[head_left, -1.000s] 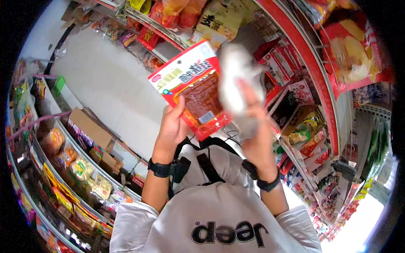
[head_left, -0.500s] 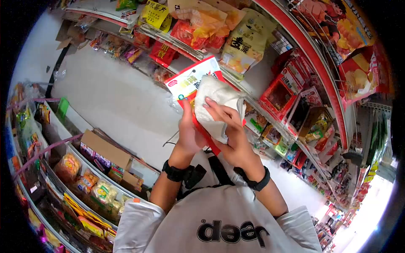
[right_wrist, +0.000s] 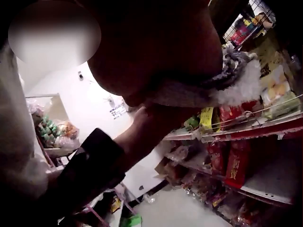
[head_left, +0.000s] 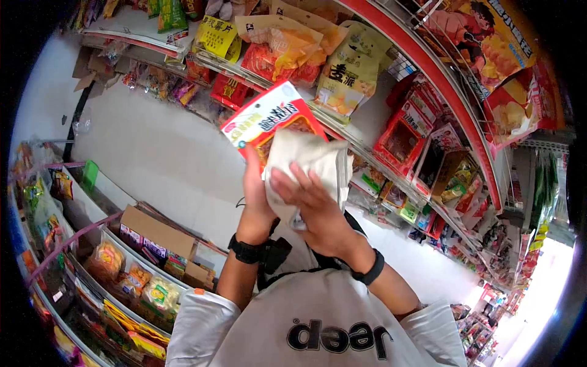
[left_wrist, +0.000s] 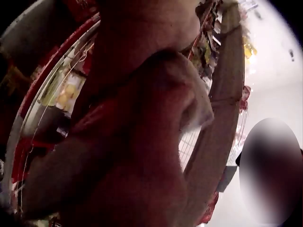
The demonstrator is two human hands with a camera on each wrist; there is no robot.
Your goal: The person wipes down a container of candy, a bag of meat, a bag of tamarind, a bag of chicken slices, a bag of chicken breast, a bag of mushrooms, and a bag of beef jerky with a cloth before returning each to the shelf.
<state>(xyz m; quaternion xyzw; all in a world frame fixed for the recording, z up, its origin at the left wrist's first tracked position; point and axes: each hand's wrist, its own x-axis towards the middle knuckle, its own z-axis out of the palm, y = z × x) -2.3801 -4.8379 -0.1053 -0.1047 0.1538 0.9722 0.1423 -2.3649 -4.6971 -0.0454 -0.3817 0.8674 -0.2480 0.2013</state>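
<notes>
In the head view my left hand (head_left: 257,199) holds a red-and-white snack packet (head_left: 260,122) from below, its thumb along the packet's left edge. Dark brown food shows through the packet's window. A white cloth (head_left: 306,150) lies over the packet's lower part and hides it. On top of the cloth rests my right hand (head_left: 318,211), its fingers stretched out across the fabric. The left wrist view shows the left hand (left_wrist: 137,137) dark and close up. Under the shadowed right hand, a fluffy edge of the cloth (right_wrist: 241,87) appears in the right wrist view.
A red-edged shelf (head_left: 452,73) with several snack bags curves along the right. Similar red packets (head_left: 403,131) stand on it. At the left is a low rack (head_left: 116,293) with bagged snacks and an open cardboard box (head_left: 159,229). Pale floor (head_left: 153,134) lies between.
My right hand has brought the cloth from beside the packet onto its front, then shifted left and lower across it. The left hand keeps its hold on the packet.
</notes>
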